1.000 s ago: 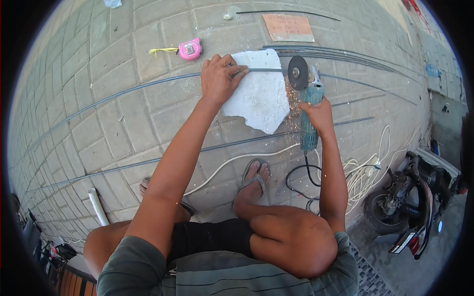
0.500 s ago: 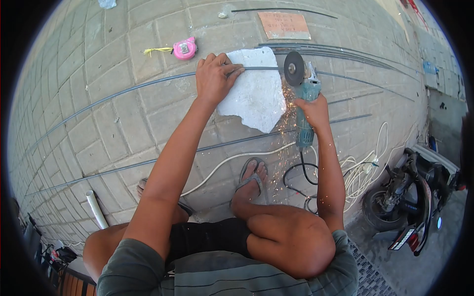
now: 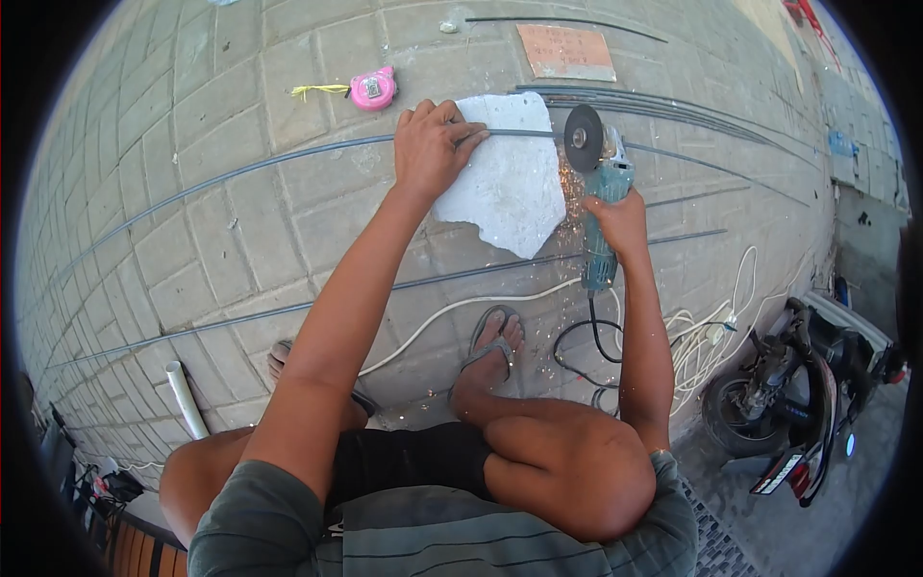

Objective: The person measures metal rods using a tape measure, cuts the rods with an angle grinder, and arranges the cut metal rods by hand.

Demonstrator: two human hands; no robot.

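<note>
My left hand (image 3: 433, 149) is closed on a long, thin metal rod (image 3: 524, 133), pressing it down on a broken white slab (image 3: 510, 197). The rod runs far off to the left across the paving. In my right hand (image 3: 620, 221) is a teal angle grinder (image 3: 599, 264), gripped around its body. Its dark cutting disc (image 3: 583, 139) stands upright at the rod, just past the slab's right edge. Orange sparks (image 3: 569, 207) spray down from the disc toward my feet. The exact contact point is hidden by the disc.
A pink tape measure (image 3: 373, 88) and a cardboard piece with writing (image 3: 567, 53) lie beyond the slab. Several more rods (image 3: 663, 104) rest on the pavers. A cream cable (image 3: 461, 303) and coils lie near my feet. A motorcycle (image 3: 788, 394) is at right, a white pipe (image 3: 186, 399) at left.
The whole scene has shifted slightly right in view. Both hands keep their holds, the disc stays at the rod, and sparks still fly, looking somewhat thinner lower down.
</note>
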